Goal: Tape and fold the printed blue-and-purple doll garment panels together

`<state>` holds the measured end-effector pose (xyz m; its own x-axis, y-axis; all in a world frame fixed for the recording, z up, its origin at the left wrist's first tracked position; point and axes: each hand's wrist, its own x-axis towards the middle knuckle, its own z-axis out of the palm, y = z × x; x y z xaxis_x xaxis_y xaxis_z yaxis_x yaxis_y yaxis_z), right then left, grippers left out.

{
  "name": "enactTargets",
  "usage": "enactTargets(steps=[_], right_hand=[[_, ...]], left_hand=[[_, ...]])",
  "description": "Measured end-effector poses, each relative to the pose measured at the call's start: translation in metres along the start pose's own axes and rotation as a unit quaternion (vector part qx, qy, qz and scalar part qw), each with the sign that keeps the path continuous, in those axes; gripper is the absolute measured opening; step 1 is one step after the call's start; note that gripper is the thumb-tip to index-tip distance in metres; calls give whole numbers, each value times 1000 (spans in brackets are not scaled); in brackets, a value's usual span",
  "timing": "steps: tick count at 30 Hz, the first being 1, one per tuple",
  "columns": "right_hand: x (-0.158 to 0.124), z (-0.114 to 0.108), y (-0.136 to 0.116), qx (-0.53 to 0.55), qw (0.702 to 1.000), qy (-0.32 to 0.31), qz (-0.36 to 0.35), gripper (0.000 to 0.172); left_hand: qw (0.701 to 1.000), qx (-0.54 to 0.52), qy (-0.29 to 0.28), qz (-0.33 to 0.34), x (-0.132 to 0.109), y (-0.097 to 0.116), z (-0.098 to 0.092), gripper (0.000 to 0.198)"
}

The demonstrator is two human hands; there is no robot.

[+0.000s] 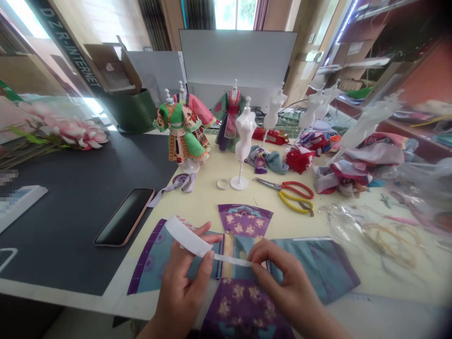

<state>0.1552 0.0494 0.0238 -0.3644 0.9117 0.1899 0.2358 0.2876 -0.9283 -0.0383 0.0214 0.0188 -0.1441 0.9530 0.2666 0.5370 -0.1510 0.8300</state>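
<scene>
My left hand (183, 278) holds a curl of white tape (185, 236) between thumb and fingers. A narrow strip of the white tape (233, 260) runs across to my right hand (282, 278), whose fingertips pinch its far end. Both hands are just above a flat cut doll garment of teal and purple printed fabric (318, 268), and the strip lies over its middle. A tan band (228, 254) shows at the garment's centre. My hands hide part of the cloth.
A white table holds red-and-yellow-handled scissors (294, 195), a small tape ring (223, 184), white dress forms, dressed doll mannequins (181, 129), fabric scraps (346, 169) and clear plastic with string (381, 235). A phone (124, 216) lies on a dark mat (81, 188) at left.
</scene>
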Motion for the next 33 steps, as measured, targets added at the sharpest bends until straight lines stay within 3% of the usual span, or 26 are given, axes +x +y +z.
enactTargets(steps=[4,14,19,29,33], right_hand=[[-1,-1,2,-1,1000,-13,5,14],[-2,-2,5,-8,999,-27,30,14],[3,-4,4,-27,998,-37,30,14],[57,-12,7,-153,985,-74,35,13],[70,-9,12,-169,982,-75,39,14]], left_hand=[[999,24,8,30,-5,-4,4,21],[1000,15,-11,-3,-9,-5,5,18],[998,-7,13,63,-2,-12,5,22],[967,123,89,203,16,-21,10,26],[969,116,93,195,16,-26,15,30]])
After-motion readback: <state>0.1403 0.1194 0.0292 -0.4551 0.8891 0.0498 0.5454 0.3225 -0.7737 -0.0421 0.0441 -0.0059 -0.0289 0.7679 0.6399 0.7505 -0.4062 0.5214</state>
